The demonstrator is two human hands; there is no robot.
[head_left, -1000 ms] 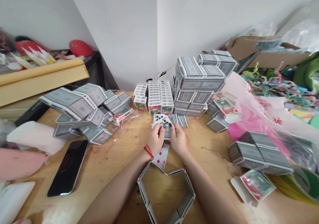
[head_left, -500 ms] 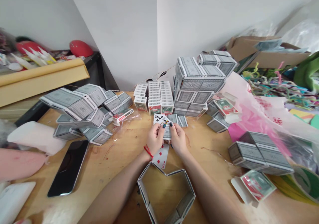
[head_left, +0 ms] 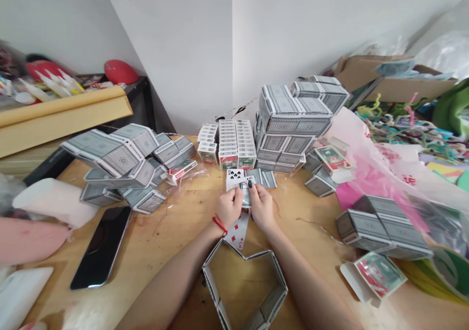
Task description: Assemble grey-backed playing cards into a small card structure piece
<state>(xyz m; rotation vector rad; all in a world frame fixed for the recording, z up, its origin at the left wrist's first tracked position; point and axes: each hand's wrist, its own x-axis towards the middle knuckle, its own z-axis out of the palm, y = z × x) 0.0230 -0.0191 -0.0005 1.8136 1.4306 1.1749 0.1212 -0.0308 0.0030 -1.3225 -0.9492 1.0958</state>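
Note:
Between both thumbs and fingers I pinch a playing card (head_left: 246,200), its grey patterned back partly facing me. My left hand (head_left: 229,205), with a red string at the wrist, grips its left side; my right hand (head_left: 262,204) grips its right side. Just beyond lies a ten of spades (head_left: 233,174) face up, beside some grey-backed cards (head_left: 264,177). Under my wrists a diamonds card (head_left: 236,233) rests face up on the table. Nearest me, between my forearms, stands a heart-shaped frame (head_left: 273,259) made from folded cards.
Folded-card structures stand at left (head_left: 120,159) and right (head_left: 293,120). Rows of card boxes (head_left: 236,142) sit by the wall. A phone (head_left: 101,247) lies left. An opened card box (head_left: 379,274) and a tape roll (head_left: 436,276) are at right, below pink plastic (head_left: 381,159).
The held card has tilted and bent between my fingers, so its printed face shows less. More of the ten of spades behind it is visible. Both hands stay almost in place.

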